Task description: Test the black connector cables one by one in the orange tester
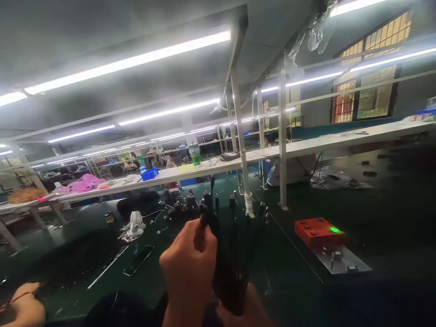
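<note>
My right hand [245,307], partly hidden at the bottom of the view, is closed around a bundle of black cables [231,268]. The cables stand upright and fan out at the top, their plugs [232,200] pointing away from me. Just left of the bundle, my left hand [190,259] is closed in a pinch on one black cable [203,220] near its plug end. Behind my hands, more cable plugs [179,202] lie in a pile on the dark green table [272,259].
A red box with a green light [320,230] and a metal plate stands right. Left are a phone [139,260], a small white fan [135,225] and a dark cable heap [75,254]. Another person's hand [29,302] rests lower left. A white shelf [166,175] crosses behind.
</note>
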Demonstrator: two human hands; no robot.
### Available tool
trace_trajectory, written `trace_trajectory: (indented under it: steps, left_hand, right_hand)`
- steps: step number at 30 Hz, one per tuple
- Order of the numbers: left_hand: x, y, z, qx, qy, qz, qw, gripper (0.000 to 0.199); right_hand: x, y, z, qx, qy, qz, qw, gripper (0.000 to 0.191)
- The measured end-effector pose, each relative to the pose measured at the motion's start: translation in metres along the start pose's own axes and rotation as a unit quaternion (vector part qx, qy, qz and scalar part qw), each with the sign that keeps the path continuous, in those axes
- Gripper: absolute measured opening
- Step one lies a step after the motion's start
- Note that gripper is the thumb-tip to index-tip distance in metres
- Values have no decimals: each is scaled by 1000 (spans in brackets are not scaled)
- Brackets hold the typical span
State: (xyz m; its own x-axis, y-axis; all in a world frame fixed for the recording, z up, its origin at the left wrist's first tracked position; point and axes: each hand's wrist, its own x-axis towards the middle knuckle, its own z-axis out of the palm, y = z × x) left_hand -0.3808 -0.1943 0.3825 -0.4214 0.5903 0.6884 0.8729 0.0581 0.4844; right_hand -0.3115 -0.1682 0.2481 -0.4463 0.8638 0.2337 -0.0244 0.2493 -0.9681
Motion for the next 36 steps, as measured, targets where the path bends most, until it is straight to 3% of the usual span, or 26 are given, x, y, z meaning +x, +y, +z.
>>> trace_trajectory:
  steps: [3, 6, 11, 15, 16, 19, 22, 25, 27, 29, 31, 35, 36]
  left_hand:
    - [17, -3, -9, -46, -105, 11, 993, 16]
    - [25, -8, -13, 16, -157, 34, 987, 24]
    - [22, -8, -13, 233, -160, 86, 955, 28]
    - [19, -10, -5, 248, -158, 87, 952, 27]
    - [18, -11, -3, 240, -149, 86, 956, 30]
    - [13, -13, 2, 209, -113, 97, 966, 37]
    - [7, -11, 1, 193, -97, 105, 971, 31]
    - [-1, -7, -2, 125, -80, 51, 988, 19]
    - [-7, -8, -2, -16, -134, -23, 991, 9]
    - [-12, -10, 1, -180, -215, -108, 954, 7]
    - [-14, -11, 3, -262, -251, -165, 917, 10]
    - [2, -7, -7, -243, -142, -156, 947, 14]
    - [9, -6, -11, -235, -137, -141, 952, 17]
  right_hand:
    - [1, 5, -2, -7, 1, 10, 1000, 11]
    - [2, 12, -5, -39, 18, 6, 999, 16]
    - [1, 21, -7, -73, 58, 11, 996, 18]
    - [1, 26, -4, -81, 96, -4, 992, 8]
    - [2, 26, -4, -77, 104, -16, 991, 3]
    - [4, 27, -4, -62, 93, -47, 993, 9]
    - [7, 26, -5, -55, 71, -45, 995, 12]
    - [6, 26, -4, -50, 75, -27, 996, 15]
    - [5, 27, -2, -53, 88, -11, 995, 13]
    - [4, 27, 0, -54, 97, 3, 994, 9]
    - [4, 27, 0, -49, 94, 1, 994, 7]
    - [5, 28, -1, -65, 56, -12, 996, 5]
    - [4, 29, -2, -74, 44, -8, 996, 4]
